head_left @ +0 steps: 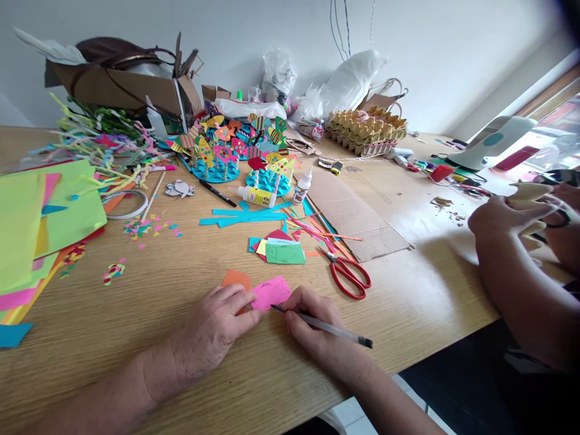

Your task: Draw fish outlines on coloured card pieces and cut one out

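Observation:
A pink piece of paper [276, 290] with dark drawn lines lies flat on the table in front of me. My left hand [222, 317] rests beside it, fingers stretched out and their tips against its left edge. Partly under those fingers is an orange piece of paper [236, 278]. In my right hand [315, 323] I grip a pen [335, 330] with a clear barrel, its tip at the lower edge of the pink paper. Just beyond lies a small pile of cut papers with a green piece [285, 252] on top. Red-handled scissors [348, 275] lie to the right.
Coloured sheets [67, 211] cover the left side. Glue bottles [301, 187], paper fish on blue bases [220, 172], blue strips [249, 215] and a cardboard sheet [357, 211] lie farther back. Egg cartons [367, 130] stand behind. Another person's hands [502, 214] work at right.

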`<state>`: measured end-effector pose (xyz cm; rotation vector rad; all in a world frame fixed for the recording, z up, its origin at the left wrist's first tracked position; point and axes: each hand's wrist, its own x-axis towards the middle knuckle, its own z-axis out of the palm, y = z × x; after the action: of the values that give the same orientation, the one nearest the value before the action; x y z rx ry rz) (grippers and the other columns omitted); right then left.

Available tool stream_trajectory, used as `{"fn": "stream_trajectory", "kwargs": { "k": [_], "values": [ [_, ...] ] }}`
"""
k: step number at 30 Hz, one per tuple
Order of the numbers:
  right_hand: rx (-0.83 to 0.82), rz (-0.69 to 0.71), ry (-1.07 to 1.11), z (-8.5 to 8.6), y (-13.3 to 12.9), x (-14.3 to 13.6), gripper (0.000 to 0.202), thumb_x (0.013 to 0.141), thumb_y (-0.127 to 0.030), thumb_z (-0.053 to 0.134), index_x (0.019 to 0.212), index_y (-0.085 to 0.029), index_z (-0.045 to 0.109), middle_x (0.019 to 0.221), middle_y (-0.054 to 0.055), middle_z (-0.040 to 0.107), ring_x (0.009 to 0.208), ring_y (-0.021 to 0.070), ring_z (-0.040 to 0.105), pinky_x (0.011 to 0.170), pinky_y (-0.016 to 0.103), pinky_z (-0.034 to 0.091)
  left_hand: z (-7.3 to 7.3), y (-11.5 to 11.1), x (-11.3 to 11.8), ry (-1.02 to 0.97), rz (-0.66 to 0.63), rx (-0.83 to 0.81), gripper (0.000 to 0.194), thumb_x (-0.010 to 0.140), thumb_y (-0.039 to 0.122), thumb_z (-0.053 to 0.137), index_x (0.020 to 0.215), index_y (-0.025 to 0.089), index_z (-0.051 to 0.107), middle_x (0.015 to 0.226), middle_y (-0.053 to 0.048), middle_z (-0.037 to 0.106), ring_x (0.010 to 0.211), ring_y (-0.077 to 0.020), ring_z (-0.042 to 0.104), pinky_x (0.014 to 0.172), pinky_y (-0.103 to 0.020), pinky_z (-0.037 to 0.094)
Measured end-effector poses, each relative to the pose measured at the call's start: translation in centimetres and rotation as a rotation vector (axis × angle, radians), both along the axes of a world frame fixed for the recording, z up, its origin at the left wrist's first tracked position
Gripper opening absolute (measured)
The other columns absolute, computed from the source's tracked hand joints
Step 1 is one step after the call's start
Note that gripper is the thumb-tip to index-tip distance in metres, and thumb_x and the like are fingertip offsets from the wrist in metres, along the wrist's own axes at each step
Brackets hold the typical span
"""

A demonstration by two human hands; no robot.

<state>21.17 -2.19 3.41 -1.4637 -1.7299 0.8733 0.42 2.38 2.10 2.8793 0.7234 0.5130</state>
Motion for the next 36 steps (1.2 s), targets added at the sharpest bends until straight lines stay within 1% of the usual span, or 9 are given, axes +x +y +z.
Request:
{"fn": "stream_trajectory", "kwargs": {
  "k": [3, 8, 13, 19, 23, 29, 36],
  "values": [
    [0.008, 0.002, -0.008, 0.09, -0.07, 0.05, 0.011, 0.072, -0.010, 0.044, 0.068, -0.020, 0.048, 0.057, -0.005, 0.049, 0.051, 0.0102, 0.043, 0.050, 0.021, 0.032, 0.00, 0.00, -0.05, 0.028, -0.020, 0.034, 0.032, 0.090, 0.004, 0.041, 0.107, 0.021, 0.062, 0.109, -0.006, 0.062, 0.093, -0.0223, 0.054, 0.077, -0.036, 0.046],
    [0.006, 0.026, -0.025, 0.19, -0.06, 0.10, 0.011, 0.072, -0.011, 0.045, 0.069, -0.021, 0.047, 0.057, -0.006, 0.048, 0.051, 0.0105, 0.043, 0.051, 0.021, 0.033, -0.19, -0.14, -0.04, 0.028, -0.016, 0.052, 0.034, 0.091, 0.006, 0.041, 0.114, 0.022, 0.060, 0.108, -0.006, 0.061, 0.094, -0.0225, 0.052, 0.077, -0.036, 0.045],
    [0.004, 0.026, -0.047, 0.10, 0.00, 0.05, 0.011, 0.072, -0.011, 0.044, 0.069, -0.021, 0.048, 0.057, -0.005, 0.048, 0.051, 0.0106, 0.044, 0.051, 0.022, 0.033, -0.30, -0.23, 0.07, 0.055, -0.008, 0.068, 0.030, 0.092, 0.007, 0.042, 0.110, 0.020, 0.062, 0.106, -0.006, 0.061, 0.093, -0.0227, 0.053, 0.075, -0.036, 0.044],
    [0.019, 0.021, -0.057, 0.04, -0.10, 0.00, 0.012, 0.072, -0.010, 0.045, 0.069, -0.021, 0.047, 0.057, -0.006, 0.048, 0.052, 0.0106, 0.042, 0.052, 0.022, 0.033, -0.48, -0.28, 0.11, 0.043, 0.001, 0.083, 0.029, 0.093, 0.008, 0.042, 0.110, 0.021, 0.062, 0.109, -0.007, 0.060, 0.095, -0.0228, 0.052, 0.076, -0.037, 0.044],
    [0.053, 0.029, -0.060, -0.14, -0.05, 0.00, 0.012, 0.071, -0.010, 0.044, 0.069, -0.021, 0.047, 0.057, -0.006, 0.047, 0.051, 0.0108, 0.042, 0.052, 0.022, 0.033, -0.31, -0.28, 0.13, 0.039, 0.001, 0.086, 0.028, 0.092, 0.008, 0.044, 0.109, 0.021, 0.062, 0.108, -0.006, 0.061, 0.093, -0.0225, 0.053, 0.076, -0.036, 0.044],
    [0.051, -0.025, -0.091, -0.23, -0.06, 0.11, 0.012, 0.070, -0.010, 0.043, 0.066, -0.021, 0.047, 0.055, -0.006, 0.045, 0.049, 0.0105, 0.041, 0.050, 0.022, 0.030, -0.05, -0.25, 0.22, 0.056, 0.007, 0.088, 0.030, 0.092, 0.008, 0.044, 0.109, 0.021, 0.063, 0.107, -0.006, 0.062, 0.093, -0.0220, 0.053, 0.076, -0.035, 0.044],
    [0.035, -0.065, -0.104, 0.09, -0.14, 0.17, 0.013, 0.070, -0.010, 0.043, 0.066, -0.020, 0.047, 0.055, -0.005, 0.047, 0.051, 0.0108, 0.042, 0.051, 0.022, 0.031, -0.37, -0.34, 0.07, 0.050, 0.009, 0.080, 0.032, 0.092, 0.006, 0.041, 0.112, 0.021, 0.062, 0.110, -0.006, 0.061, 0.095, -0.0229, 0.052, 0.078, -0.037, 0.044]
  ]
}}
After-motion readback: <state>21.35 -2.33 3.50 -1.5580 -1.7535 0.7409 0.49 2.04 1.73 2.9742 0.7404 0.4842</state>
